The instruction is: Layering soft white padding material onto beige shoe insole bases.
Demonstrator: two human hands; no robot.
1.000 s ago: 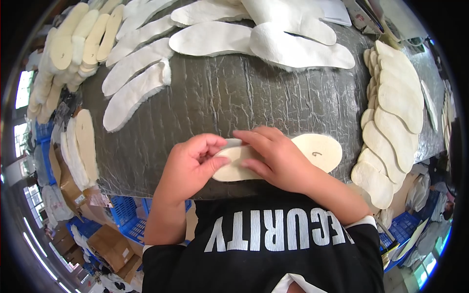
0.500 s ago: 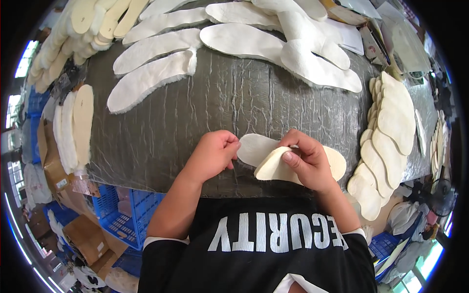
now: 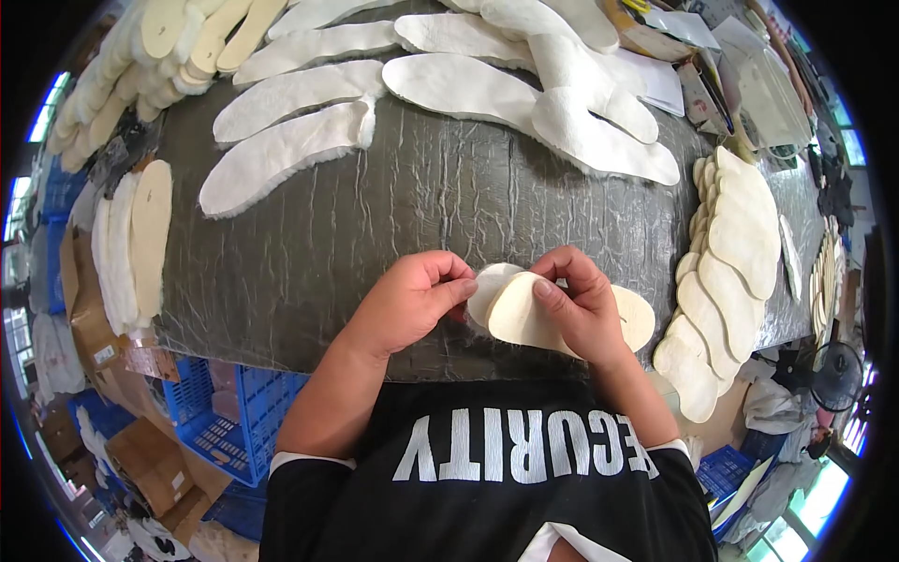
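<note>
Near the table's front edge, my right hand grips a cream insole, its thumb on top and its near end lifted. The rest of that insole runs out to the right beneath my fingers. A white insole layer shows behind and left of the lifted end; how far it runs under the cream piece is hidden. My left hand is closed, thumb and forefinger pinched at the left edge of the white layer.
White fleecy insoles lie spread over the far side of the dark, wrinkled table cover. Cream insoles overlap in a stack at the right, and others lie at the left edge. Below left stands a blue crate.
My left hand has moved slightly right, reaching the white layer's edge. The cream insole's lifted end now covers more of the white layer. The whole view has shifted a little.
</note>
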